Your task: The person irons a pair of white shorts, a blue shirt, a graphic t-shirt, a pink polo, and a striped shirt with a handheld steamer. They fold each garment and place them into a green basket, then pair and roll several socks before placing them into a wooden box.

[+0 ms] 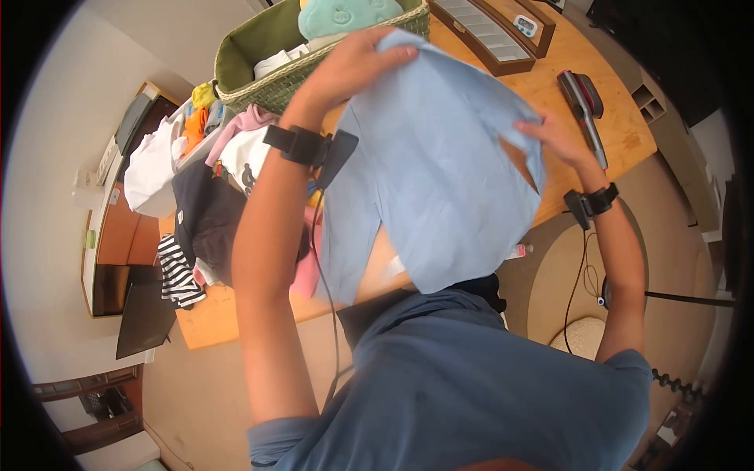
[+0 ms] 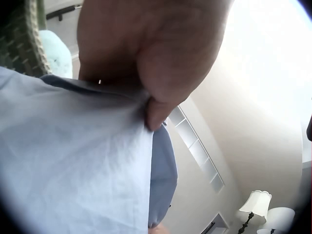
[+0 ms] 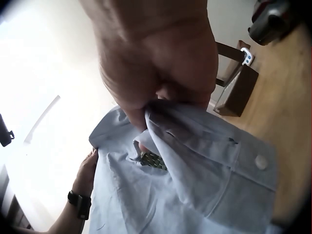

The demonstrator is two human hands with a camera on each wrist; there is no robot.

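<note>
A light blue shirt [image 1: 440,157] hangs spread between both hands over the near part of the table. My left hand [image 1: 349,69] grips its upper edge, the thumb [image 2: 157,114] pressed on the cloth in the left wrist view. On the other side my right hand [image 1: 559,143] pinches a gathered part of the fabric. The right wrist view has this hand [image 3: 158,58] from above, its fingertips partly hidden in the folds. A pale button [image 3: 261,162] and stitched seams show on the cloth there. The lower part of the shirt drapes toward the person's body.
A green woven basket [image 1: 271,93] holding a mint plush item [image 1: 345,17] stands at the back of the wooden table [image 1: 628,137]. Piled clothes [image 1: 208,208] lie at the left. A brown compartment case [image 1: 487,39] and a grey-red handheld tool [image 1: 581,110] lie at the right.
</note>
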